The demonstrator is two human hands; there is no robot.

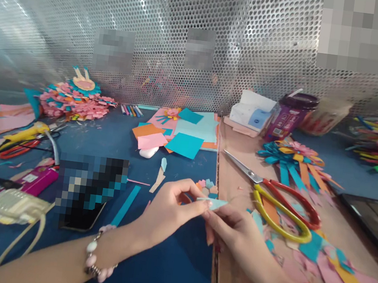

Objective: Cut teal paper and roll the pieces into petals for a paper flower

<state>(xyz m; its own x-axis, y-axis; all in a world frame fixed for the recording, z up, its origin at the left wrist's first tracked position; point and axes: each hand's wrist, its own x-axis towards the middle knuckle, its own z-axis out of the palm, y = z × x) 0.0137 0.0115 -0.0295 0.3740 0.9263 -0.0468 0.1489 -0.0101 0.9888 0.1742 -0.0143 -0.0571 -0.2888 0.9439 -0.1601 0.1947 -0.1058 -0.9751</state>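
Observation:
My left hand (170, 206) and my right hand (233, 232) meet over the front of the blue table (174, 259). Both pinch one small light-blue paper piece (216, 203) between their fingertips. A bead bracelet (97, 259) is on my left wrist. Just behind the fingers lies a small cluster of pink, orange and blue paper bits (207, 185). Red-and-yellow-handled scissors (278, 200) lie shut on the cardboard sheet (240, 175) to the right of my hands.
Coloured paper sheets (182, 136) are stacked mid-table. A paper flower (290, 161), a tissue box (252, 112) and a purple jar (290, 115) stand at the right. A yellow glue gun (26, 133), cables and a phone (372, 221) lie around; perforated metal wall behind.

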